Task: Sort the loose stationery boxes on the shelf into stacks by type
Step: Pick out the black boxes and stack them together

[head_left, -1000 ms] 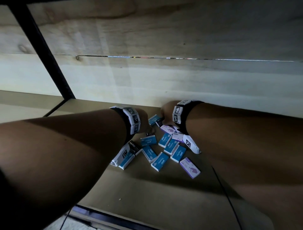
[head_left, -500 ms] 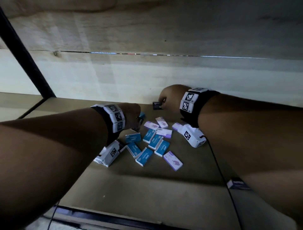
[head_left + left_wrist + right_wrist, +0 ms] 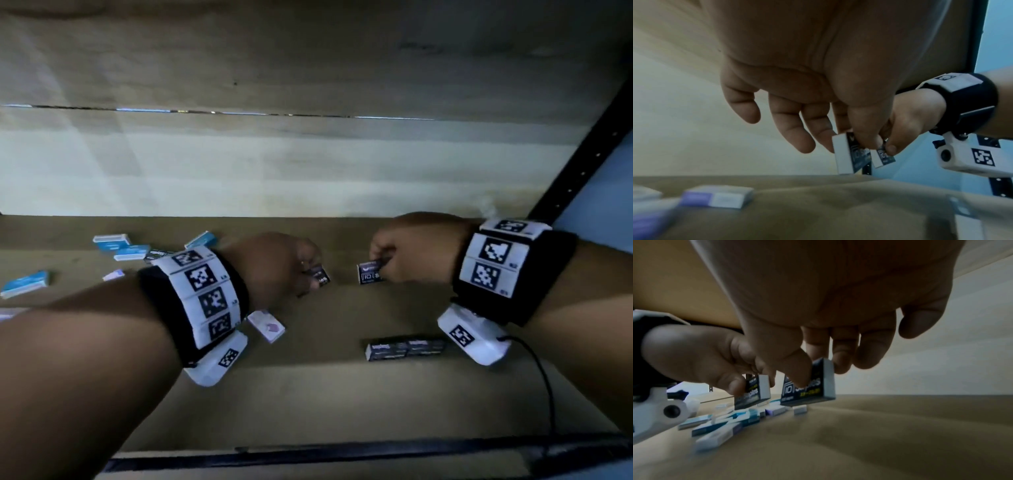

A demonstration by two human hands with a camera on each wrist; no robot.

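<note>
Each hand holds a small dark staples box above the brown shelf. My left hand pinches one dark box, seen edge-on in the left wrist view. My right hand pinches the other dark box between thumb and fingers. The two held boxes are close together, side by side. Two more dark staples boxes lie end to end on the shelf, nearer the front. A purple and white box lies below my left hand.
Blue boxes and a small purple one lie scattered at the shelf's left, also low in the right wrist view as a blue pile. A pale back wall closes the shelf. A black upright stands at right, a dark rail along the front.
Both hands have moved right, away from the scattered pile, each carrying a dark box. The view has swung right, bringing the two dark boxes on the shelf into sight.
</note>
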